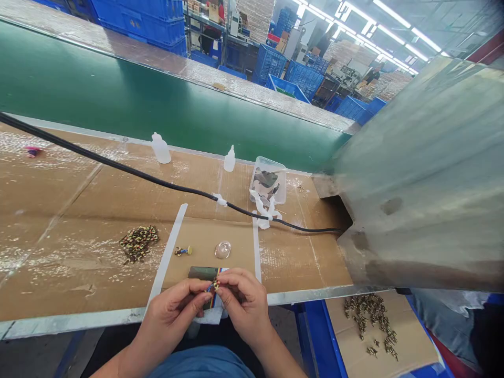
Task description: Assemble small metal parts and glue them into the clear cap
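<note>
Both of my hands meet at the front edge of the cardboard-covered bench. My left hand pinches one side of a small multicoloured figure, and my right hand pinches its other side. Beneath the fingertips lies a dark green pad with a striped band. Just beyond, a similar small figure with a yellowish base lies on the cardboard, left of a small round clear dish. A pile of small dark and yellow pieces is further left.
A black cable crosses the bench. Two white bottles and a clear tub with cloth stand near the green conveyor. Metal housing rises at right, above cardboard holding brass-coloured pieces.
</note>
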A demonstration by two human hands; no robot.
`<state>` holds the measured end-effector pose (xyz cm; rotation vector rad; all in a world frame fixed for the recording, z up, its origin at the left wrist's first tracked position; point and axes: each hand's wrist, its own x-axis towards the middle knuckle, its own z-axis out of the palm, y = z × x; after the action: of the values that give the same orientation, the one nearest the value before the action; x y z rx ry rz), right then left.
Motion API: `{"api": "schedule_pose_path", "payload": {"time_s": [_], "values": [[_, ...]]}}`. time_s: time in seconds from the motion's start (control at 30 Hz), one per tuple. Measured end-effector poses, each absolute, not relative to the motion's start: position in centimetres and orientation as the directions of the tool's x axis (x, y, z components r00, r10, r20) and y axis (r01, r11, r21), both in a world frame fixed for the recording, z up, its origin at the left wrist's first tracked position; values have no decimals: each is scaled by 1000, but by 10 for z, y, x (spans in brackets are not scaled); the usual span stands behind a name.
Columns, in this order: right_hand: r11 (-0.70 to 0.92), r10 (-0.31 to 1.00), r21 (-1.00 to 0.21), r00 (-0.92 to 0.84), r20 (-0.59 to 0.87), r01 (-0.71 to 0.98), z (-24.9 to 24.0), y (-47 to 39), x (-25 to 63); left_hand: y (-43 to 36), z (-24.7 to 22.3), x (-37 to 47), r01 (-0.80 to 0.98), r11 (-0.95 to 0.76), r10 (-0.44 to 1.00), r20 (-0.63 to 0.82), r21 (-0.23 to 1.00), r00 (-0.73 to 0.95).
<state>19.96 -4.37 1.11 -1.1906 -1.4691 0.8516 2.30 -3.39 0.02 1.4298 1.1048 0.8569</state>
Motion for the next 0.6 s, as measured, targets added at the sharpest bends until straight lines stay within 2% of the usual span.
{"api": "schedule_pose_path", "payload": {"time_s": [0.6], "values": [[236,971,-945,-20,238,224,8,-46,200,-34,-3,25,138,13,953,-54,990,297]]}}
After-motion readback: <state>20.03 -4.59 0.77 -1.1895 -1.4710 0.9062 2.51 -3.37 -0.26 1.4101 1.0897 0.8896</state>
